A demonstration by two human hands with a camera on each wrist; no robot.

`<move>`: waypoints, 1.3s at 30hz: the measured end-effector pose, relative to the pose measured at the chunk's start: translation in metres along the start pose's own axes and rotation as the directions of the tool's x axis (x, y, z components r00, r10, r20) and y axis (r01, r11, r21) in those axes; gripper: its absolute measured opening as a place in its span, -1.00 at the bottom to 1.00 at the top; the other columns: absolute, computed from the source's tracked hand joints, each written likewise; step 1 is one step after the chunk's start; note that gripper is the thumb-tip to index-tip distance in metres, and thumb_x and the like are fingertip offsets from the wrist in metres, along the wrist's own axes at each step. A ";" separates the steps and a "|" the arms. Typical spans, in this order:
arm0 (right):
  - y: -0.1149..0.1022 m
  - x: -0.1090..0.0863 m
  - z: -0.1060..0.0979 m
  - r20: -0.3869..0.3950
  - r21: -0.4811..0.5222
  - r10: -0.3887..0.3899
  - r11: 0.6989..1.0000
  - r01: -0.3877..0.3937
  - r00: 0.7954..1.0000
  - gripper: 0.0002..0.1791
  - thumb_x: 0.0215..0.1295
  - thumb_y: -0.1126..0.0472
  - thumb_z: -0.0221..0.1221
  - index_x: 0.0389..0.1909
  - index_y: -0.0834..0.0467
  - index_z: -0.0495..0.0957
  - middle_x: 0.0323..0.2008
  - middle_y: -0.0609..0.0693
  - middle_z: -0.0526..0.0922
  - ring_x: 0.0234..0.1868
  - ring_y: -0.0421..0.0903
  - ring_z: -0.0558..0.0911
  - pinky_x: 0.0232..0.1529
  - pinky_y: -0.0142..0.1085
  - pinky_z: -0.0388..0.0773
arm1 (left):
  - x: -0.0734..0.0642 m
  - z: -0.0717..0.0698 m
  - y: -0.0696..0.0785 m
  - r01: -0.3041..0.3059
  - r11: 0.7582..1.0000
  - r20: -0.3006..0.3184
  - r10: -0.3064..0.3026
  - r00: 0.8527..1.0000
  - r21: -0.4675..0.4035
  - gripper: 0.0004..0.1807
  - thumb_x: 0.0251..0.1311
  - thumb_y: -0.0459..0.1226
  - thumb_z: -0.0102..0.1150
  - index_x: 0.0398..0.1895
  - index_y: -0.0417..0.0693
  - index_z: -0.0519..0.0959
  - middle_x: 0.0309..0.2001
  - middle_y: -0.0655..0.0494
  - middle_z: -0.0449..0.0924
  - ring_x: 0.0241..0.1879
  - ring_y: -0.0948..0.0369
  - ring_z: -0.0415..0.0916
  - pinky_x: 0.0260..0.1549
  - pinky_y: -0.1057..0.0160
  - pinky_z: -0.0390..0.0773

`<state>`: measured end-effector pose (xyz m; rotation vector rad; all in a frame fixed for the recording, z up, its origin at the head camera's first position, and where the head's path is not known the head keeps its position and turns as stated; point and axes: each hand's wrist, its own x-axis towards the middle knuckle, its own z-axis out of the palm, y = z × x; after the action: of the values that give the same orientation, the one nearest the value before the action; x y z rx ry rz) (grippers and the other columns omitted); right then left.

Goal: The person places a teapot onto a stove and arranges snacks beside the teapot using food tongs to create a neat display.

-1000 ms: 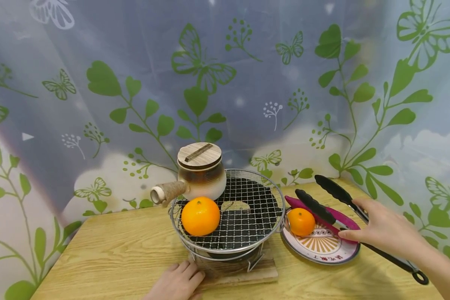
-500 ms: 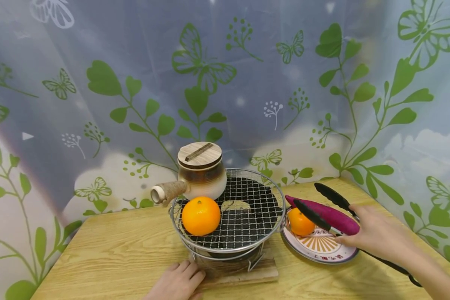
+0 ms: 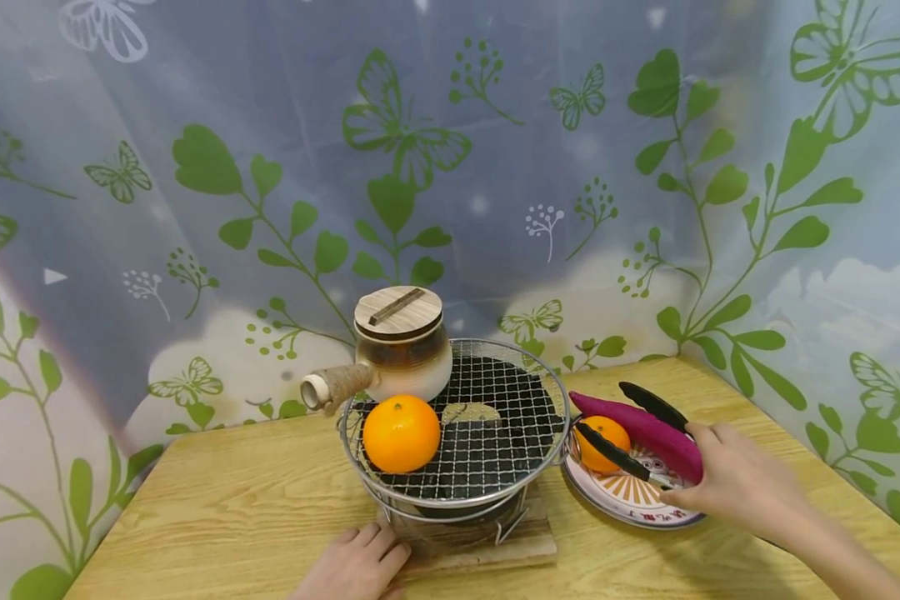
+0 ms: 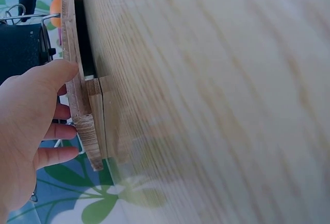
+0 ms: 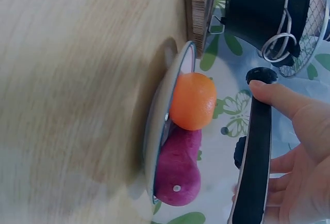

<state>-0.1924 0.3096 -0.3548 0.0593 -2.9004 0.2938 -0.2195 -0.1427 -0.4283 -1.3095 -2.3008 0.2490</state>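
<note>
My right hand [image 3: 750, 479] holds black-and-metal kitchen tongs [image 5: 259, 147], thumb on one arm and fingers on the other. Their black tips are spread above the plate [image 3: 607, 510], one over the smaller orange [image 5: 193, 102], the other past the purple sweet potato [image 3: 641, 423]. In the right wrist view the tongs hang clear of the food, gripping nothing. The smaller orange and sweet potato lie together on the plate. My left hand [image 3: 358, 560] rests at the left end of the wooden board [image 4: 77, 92] under the grill, its thumb and fingers touching the board.
A round wire grill [image 3: 502, 442] stands on the board. It bears a larger orange [image 3: 401, 433] and a clay pot [image 3: 412, 367] with a wooden lid [image 3: 399, 310] and a side handle [image 3: 337, 385] jutting left. A patterned cloth [image 3: 480, 167] hangs behind the wooden table [image 3: 232, 500].
My right hand has moved left and slightly down with the tongs, bringing their spread tips lower over the plate. The left hand has stayed still on the board.
</note>
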 end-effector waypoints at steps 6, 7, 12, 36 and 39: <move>-0.002 -0.002 0.013 -0.043 -0.047 -0.036 0.998 0.034 0.998 0.11 -0.47 -0.33 0.41 0.03 0.42 0.39 -0.15 0.32 0.48 -0.13 0.26 0.42 -0.30 0.14 0.44 | -0.001 0.002 0.001 -0.001 1.000 -0.014 0.001 1.000 -0.009 -0.64 0.02 0.09 0.22 -0.27 0.07 0.52 -0.36 0.20 0.42 -0.39 0.25 0.36 -0.57 0.38 0.30; -0.002 -0.002 0.016 -0.055 -0.053 -0.045 0.998 0.042 0.997 0.09 -0.49 -0.31 0.42 0.01 0.41 0.40 -0.17 0.31 0.48 -0.15 0.25 0.42 -0.30 0.13 0.44 | -0.001 0.002 0.001 -0.002 1.000 -0.016 0.001 1.000 -0.008 -0.64 0.01 0.09 0.23 -0.27 0.07 0.52 -0.37 0.20 0.42 -0.39 0.25 0.36 -0.57 0.38 0.30; -0.001 -0.001 0.024 -0.114 -0.113 -0.096 0.990 0.083 0.989 0.00 -0.55 -0.29 0.44 -0.12 0.37 0.45 -0.33 0.21 0.47 -0.27 0.19 0.44 -0.34 0.06 0.44 | 0.000 0.000 0.000 -0.004 1.000 -0.019 0.004 1.000 0.007 -0.63 -0.01 0.09 0.24 -0.28 0.06 0.52 -0.36 0.19 0.43 -0.39 0.24 0.37 -0.57 0.37 0.31; 0.000 0.005 0.036 -0.084 -0.117 -0.103 0.989 0.093 0.991 0.09 -0.55 -0.30 0.45 -0.10 0.48 0.40 -0.30 0.22 0.48 -0.28 0.15 0.49 -0.32 0.04 0.48 | 0.002 0.003 0.000 -0.021 0.998 -0.067 0.024 0.997 0.053 -0.64 -0.05 0.09 0.21 -0.32 0.06 0.53 -0.39 0.18 0.45 -0.42 0.24 0.38 -0.60 0.37 0.27; -0.001 0.006 0.035 -0.064 -0.163 -0.129 0.980 0.117 0.990 0.07 -0.53 -0.31 0.44 -0.12 0.48 0.43 -0.30 0.22 0.49 -0.26 0.18 0.50 -0.26 0.03 0.47 | 0.001 0.002 0.000 -0.020 0.999 -0.047 0.023 0.999 0.048 -0.63 -0.03 0.09 0.21 -0.30 0.06 0.53 -0.38 0.17 0.45 -0.40 0.23 0.38 -0.59 0.37 0.28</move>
<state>-0.2056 0.3010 -0.3865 0.1962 -2.8203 0.0414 -0.2208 -0.1412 -0.4296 -1.3037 -2.2293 0.2753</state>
